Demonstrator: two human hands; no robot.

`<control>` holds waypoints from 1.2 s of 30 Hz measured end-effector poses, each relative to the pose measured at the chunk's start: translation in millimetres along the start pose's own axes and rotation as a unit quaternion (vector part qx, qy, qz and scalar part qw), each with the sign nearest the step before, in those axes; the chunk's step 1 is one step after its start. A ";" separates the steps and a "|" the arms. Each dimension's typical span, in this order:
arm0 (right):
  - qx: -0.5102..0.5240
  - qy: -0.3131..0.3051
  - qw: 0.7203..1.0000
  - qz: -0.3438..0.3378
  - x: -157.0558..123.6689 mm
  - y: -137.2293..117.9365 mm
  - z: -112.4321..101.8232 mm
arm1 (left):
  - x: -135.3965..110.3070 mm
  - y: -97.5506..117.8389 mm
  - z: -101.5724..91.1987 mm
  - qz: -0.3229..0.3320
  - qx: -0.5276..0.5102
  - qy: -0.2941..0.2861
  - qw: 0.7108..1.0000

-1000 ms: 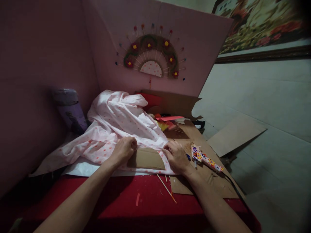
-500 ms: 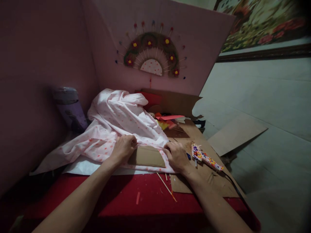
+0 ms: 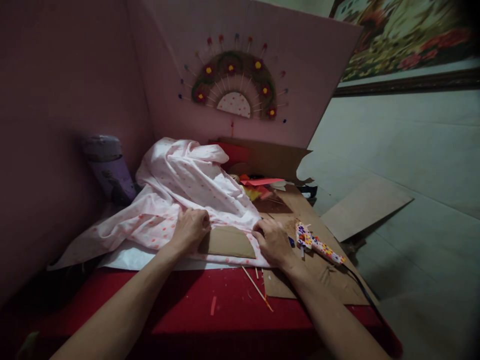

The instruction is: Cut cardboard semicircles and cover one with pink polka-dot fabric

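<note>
A white fabric (image 3: 187, 172) with pink-orange dots lies bunched up at the back and flattens toward me. On its flat front part rests a piece of brown cardboard (image 3: 228, 242) with a curved top and a straight front edge. My left hand (image 3: 191, 229) is closed at the cardboard's left end, its curled fingers gripping the fabric. At the right end, my right hand (image 3: 273, 240) pinches the fabric beside the cardboard. The fingertips of both hands are partly hidden.
A flower-patterned glue gun (image 3: 317, 243) with a dark cord lies on a cardboard sheet (image 3: 311, 280) at right. Thin sticks (image 3: 257, 287) lie on the red tablecloth (image 3: 187, 305). A purple bottle (image 3: 111, 170) stands at left. A decorated fan shape (image 3: 233, 104) hangs on the pink board behind.
The fabric at the cardboard's upper edge has shifted back slightly, so the curved edge shows more. Both hands stay almost in the same place.
</note>
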State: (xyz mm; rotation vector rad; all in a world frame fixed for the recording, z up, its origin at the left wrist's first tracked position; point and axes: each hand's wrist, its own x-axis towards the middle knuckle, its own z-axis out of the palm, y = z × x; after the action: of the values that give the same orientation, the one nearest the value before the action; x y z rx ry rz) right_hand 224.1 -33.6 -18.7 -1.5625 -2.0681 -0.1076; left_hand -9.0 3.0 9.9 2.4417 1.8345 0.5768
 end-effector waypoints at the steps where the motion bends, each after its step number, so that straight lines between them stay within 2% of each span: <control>1: -0.002 0.005 1.000 -0.001 -0.1 -0.1 0.1 | -0.2 0.1 -0.1 -0.001 0.000 0.002 1.000; 14: 0.003 0.006 1.000 0.011 -0.9 -1.3 0.5 | -1.3 0.1 0.8 0.000 0.043 -0.004 0.999; 17: 0.008 0.051 0.999 0.001 -0.7 -3.5 -5.2 | -1.4 1.3 -0.8 -0.001 0.053 0.057 0.997; 20: 0.029 0.070 0.996 -0.037 -0.6 -6.5 -10.5 | -2.6 4.3 -4.6 0.021 0.000 0.122 0.992; 22: 0.042 0.044 0.996 -0.064 -0.8 -8.8 -11.5 | -4.1 7.0 -5.2 0.041 -0.072 0.095 0.992; 24: 0.051 0.004 0.995 -0.085 -1.2 -11.1 -10.7 | -6.0 9.8 -2.8 0.068 -0.130 0.027 0.989; 27: 0.066 -0.027 0.993 -0.096 -2.0 -13.8 -8.1 | -9.1 13.3 4.1 0.111 -0.140 -0.054 0.982; 29: 0.075 -0.027 0.993 -0.089 -2.6 -14.4 -6.5 | -11.0 15.1 7.6 0.124 -0.120 -0.066 0.983; 36: 0.092 -0.053 0.993 -0.049 -4.6 -13.7 -1.0 | -13.2 17.7 7.7 0.113 -0.002 -0.047 0.992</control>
State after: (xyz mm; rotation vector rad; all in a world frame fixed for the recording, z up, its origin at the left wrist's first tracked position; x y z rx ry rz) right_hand 212.8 -42.4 -16.5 -1.3827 -2.1690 0.1303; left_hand 6.6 -13.2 3.5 2.6454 1.5326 0.4655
